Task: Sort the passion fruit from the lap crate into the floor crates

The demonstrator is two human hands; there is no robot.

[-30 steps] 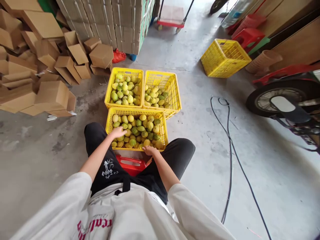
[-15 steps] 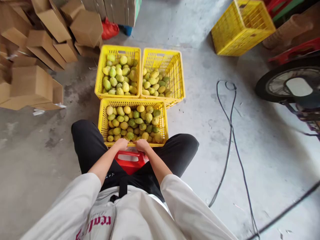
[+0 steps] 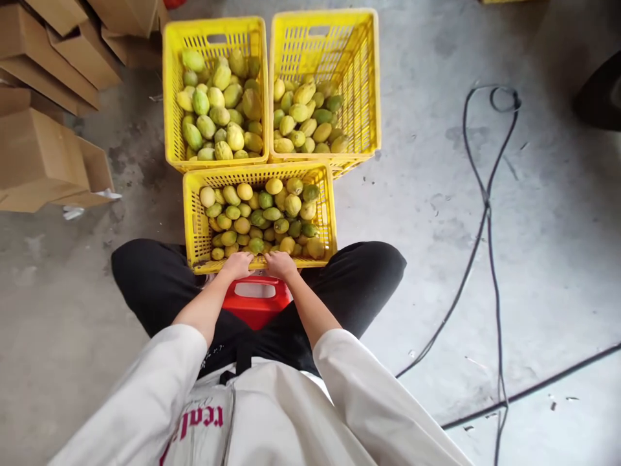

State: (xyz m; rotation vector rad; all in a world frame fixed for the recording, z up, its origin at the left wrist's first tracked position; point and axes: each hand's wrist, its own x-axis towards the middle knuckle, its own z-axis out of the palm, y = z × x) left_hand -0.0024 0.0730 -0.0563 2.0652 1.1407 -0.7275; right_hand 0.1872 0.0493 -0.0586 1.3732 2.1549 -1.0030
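Observation:
A yellow plastic crate (image 3: pixel 194 226) full of green and yellow fruit (image 3: pixel 262 217) stands on the floor between my knees. My left hand (image 3: pixel 237 265) and my right hand (image 3: pixel 280 264) sit side by side on its near rim, fingers curled over the edge. A red stool (image 3: pixel 256 299) shows just under my hands. Two more yellow crates stand behind it: the left one (image 3: pixel 169 90) heaped with fruit, the right one (image 3: pixel 363 84) about half full.
Cardboard boxes (image 3: pixel 43 149) are piled at the left. A black cable (image 3: pixel 478 226) snakes over the concrete floor at the right, and a second cable (image 3: pixel 533 388) runs across the lower right. A dark wheel edge (image 3: pixel 601 90) shows at the far right.
My left hand left the fruit and came back to the near rim beside the right hand. The view tilted down, and the crate now lies closer between my knees.

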